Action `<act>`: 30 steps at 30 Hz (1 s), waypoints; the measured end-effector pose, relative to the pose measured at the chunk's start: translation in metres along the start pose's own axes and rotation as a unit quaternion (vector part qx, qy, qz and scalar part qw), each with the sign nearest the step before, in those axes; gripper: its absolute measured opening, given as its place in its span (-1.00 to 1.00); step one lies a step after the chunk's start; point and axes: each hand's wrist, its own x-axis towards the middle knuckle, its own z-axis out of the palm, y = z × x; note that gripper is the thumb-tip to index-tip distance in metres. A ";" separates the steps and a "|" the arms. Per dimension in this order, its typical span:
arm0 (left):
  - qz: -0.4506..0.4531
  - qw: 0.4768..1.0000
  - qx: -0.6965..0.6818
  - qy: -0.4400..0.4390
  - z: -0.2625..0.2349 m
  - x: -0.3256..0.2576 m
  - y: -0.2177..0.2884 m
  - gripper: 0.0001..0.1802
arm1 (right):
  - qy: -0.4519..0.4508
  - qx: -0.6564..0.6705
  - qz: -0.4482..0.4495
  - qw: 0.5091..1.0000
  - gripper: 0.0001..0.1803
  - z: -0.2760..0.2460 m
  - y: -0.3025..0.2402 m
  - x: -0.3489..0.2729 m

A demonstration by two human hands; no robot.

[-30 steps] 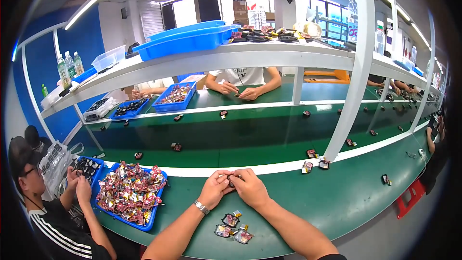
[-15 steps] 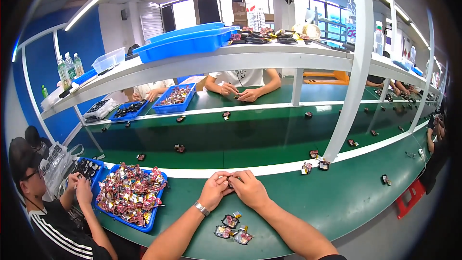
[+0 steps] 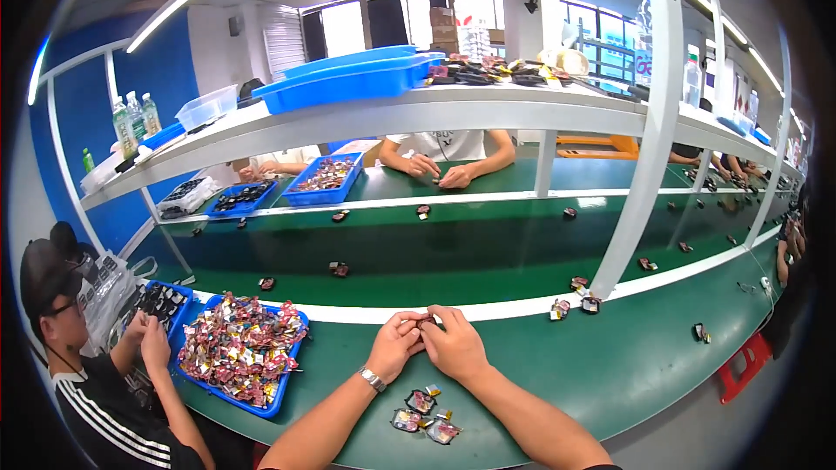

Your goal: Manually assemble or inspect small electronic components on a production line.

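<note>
A long green workbench [image 3: 662,357] with a white strip along its far edge carries a blue tray [image 3: 277,387] heaped with small colourful packets, a few small flat pieces [image 3: 424,413] near the front edge, and more small pieces [image 3: 575,303] scattered beside a white post.

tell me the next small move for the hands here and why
Probably finish the small part and set it down with the pieces near the wrists. Both the left hand and right hand pinch that one dark part between their fingertips at the white strip, and a few finished-looking pieces already lie there.
</note>
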 end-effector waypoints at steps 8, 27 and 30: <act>0.061 0.994 -0.019 0.084 -0.003 0.007 -0.003 -0.69 | -0.008 0.079 0.081 0.993 -0.66 0.022 0.020 0.019; 0.260 0.886 0.271 0.272 -0.035 0.020 0.002 -0.94 | -0.190 -0.034 0.127 0.973 -0.25 0.195 0.015 0.132; 0.233 0.894 0.267 0.274 -0.029 0.018 0.005 -0.95 | -0.166 0.023 0.154 0.974 -0.28 0.216 0.022 0.127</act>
